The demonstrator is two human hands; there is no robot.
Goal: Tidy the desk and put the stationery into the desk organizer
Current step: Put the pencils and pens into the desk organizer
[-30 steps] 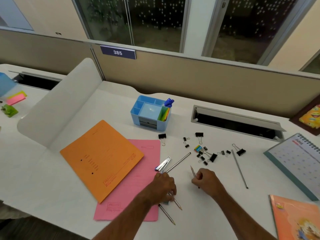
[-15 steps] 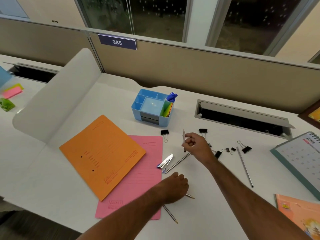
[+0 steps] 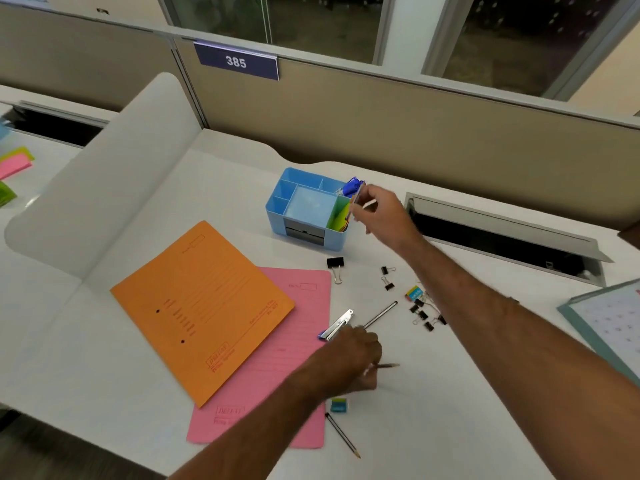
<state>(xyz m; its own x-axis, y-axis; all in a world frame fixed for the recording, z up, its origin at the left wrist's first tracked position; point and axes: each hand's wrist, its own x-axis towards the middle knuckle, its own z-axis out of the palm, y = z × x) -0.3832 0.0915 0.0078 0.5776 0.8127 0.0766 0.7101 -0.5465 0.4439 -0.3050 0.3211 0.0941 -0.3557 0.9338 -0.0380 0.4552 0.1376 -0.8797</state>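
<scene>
An orange folder (image 3: 201,306) lies on the white tabletop (image 3: 433,410), overlapping a pink folder (image 3: 277,386) beneath it. Just right of the pink folder's edge a small stapler (image 3: 337,329) rests beside the left hand (image 3: 349,363), whose grip is closed around a pencil (image 3: 388,365) with its tip poking out to the right. Near that wrist sit a small teal eraser (image 3: 338,405) and another pencil (image 3: 343,434). Further back stands the blue desk organizer (image 3: 304,216), with a blue pen (image 3: 351,186) and coloured notes (image 3: 341,216) in its right compartments. The right hand (image 3: 379,211) hovers at the organizer's right rim, its grip pinching a pencil (image 3: 355,199) above that side. A grey pencil (image 3: 381,314) and scattered black binder clips (image 3: 420,311) lie under the right forearm, and a calendar (image 3: 609,323) sits at far right.
</scene>
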